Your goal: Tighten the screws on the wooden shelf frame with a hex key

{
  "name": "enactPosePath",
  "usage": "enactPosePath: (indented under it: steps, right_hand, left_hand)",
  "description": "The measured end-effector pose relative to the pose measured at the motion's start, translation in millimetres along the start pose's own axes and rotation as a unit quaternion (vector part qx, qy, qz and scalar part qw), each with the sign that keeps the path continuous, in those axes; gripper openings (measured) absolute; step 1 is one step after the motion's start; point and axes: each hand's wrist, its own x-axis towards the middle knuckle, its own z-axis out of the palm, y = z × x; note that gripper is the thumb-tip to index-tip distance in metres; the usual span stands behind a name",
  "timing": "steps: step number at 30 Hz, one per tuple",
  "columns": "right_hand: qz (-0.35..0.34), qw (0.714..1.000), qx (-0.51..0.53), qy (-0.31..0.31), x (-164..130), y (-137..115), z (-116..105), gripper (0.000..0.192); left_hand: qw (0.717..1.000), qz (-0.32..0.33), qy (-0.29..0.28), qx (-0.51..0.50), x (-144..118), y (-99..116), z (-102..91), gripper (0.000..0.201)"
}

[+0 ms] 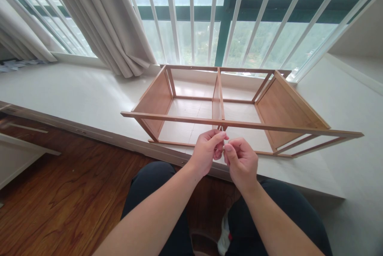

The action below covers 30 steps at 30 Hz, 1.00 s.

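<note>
My left hand (206, 148) and my right hand (241, 160) meet in front of the wooden frame (179, 119), both closed in a fingertip pinch. Between the fingertips shows a small pale thing (226, 142), too small and too covered to name. The frame is brown wood and lies on its side on a white ledge. Its end panels (291, 102) and a middle panel (218, 92) join long thin rails. The near long rail runs just beyond my fingers, and I cannot tell whether they touch it.
The white ledge (68, 88) extends left under a grey curtain (104, 20). Behind the frame stand white window bars (191, 16). A white wall (356, 128) closes the right side. Below are my knees and a wooden floor (83, 200), with a white furniture piece (20, 156) at left.
</note>
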Motion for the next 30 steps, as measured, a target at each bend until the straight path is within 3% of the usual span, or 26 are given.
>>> enactPosePath:
  steps: [11, 30]
  right_hand:
    - [-0.055, 0.994, -0.098, 0.014, 3.6, -11.4, 1.8, 0.016]
    - [-0.104, 0.981, -0.16, 0.041, 10.0, -17.1, 6.3, 0.019]
  left_hand:
    - [1.0, -0.024, -0.014, 0.004, 2.7, 5.3, 0.3, 0.033]
    - [0.998, -0.051, -0.007, -0.04, 4.7, 15.0, 7.0, 0.034]
